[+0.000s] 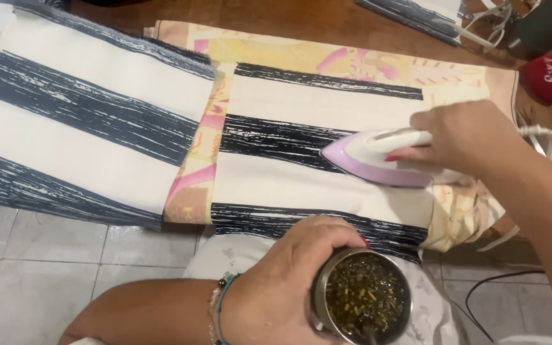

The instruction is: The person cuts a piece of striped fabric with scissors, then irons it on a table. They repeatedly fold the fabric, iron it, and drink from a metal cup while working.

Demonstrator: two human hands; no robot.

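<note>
pale grey floor tiles with thin grout lines fill the 7 to 9 o'clock part of the view, catching a soft, even light. a brown wooden table runs along 12 o'clock, its bare top showing dark and slightly glossy. a padded cover in peach with yellow and pink shapes lies over it toward 1 o'clock. at 3 o'clock a red cap sits near the edge, and at 5 o'clock a thin dark cable trails over the tiles
</note>
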